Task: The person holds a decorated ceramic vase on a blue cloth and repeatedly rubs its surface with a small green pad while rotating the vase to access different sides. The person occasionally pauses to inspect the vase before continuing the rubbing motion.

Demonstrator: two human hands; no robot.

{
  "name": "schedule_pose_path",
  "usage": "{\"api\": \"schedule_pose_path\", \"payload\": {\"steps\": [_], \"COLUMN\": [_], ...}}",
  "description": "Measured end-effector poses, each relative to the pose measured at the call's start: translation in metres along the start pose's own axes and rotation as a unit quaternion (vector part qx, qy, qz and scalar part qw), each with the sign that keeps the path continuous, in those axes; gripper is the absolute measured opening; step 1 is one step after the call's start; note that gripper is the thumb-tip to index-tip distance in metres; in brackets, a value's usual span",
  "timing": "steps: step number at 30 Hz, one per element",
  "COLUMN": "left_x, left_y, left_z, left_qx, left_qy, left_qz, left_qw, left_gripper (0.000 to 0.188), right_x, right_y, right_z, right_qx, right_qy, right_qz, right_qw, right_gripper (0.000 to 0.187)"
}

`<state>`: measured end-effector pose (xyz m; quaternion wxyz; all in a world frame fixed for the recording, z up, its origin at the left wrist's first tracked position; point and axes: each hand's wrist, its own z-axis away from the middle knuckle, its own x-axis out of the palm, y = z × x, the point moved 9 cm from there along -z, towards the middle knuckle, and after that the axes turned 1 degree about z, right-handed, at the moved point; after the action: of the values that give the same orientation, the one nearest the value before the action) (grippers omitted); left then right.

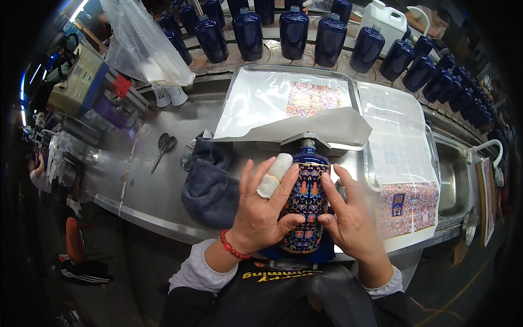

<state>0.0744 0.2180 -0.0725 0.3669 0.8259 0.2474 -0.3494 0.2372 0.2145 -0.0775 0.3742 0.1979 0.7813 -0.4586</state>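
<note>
A dark blue glass bottle [308,204] lies in front of me, its neck toward a metal bracket [306,138]. A colourful floral decal covers its body. My left hand [261,210] grips the bottle's left side, thumb and index finger on the decal. One finger of that hand wears a white fabric cover [275,175] with a band round it. From the other side my right hand [348,215] holds the bottle, its thumb low on the decal and fingertips near the shoulder. Both thumbs point toward each other across the front. The bottle's underside is hidden.
Several blue bottles [294,32] stand on a curved conveyor behind. A tray [239,92] holds a decal sheet under film; another decal sheet [408,207] lies right, near a sink [451,180]. Left are a dark cloth [210,188], scissors [164,148] and a plastic bag [136,43].
</note>
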Motion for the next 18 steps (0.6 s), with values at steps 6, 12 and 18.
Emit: {"api": "schedule_pose_path", "payload": {"steps": [6, 12, 18], "left_x": [0.014, 0.013, 0.02], "left_y": [0.002, 0.004, 0.006], "left_z": [0.008, 0.014, 0.018], "left_qx": [-0.001, -0.008, -0.005], "left_qy": [-0.012, -0.023, -0.036], "left_qz": [0.014, 0.022, 0.031], "left_qw": [1.0, 0.999, 0.999], "left_gripper": [0.087, 0.089, 0.095], "right_x": [0.002, 0.002, 0.004], "right_y": [-0.004, -0.009, -0.008], "right_z": [0.001, 0.005, 0.011], "right_qx": [-0.011, -0.009, -0.014], "right_qy": [0.009, 0.001, -0.009], "right_qz": [0.021, 0.029, 0.03], "right_qw": [1.0, 1.0, 0.999], "right_gripper": [0.071, 0.067, 0.069]}}
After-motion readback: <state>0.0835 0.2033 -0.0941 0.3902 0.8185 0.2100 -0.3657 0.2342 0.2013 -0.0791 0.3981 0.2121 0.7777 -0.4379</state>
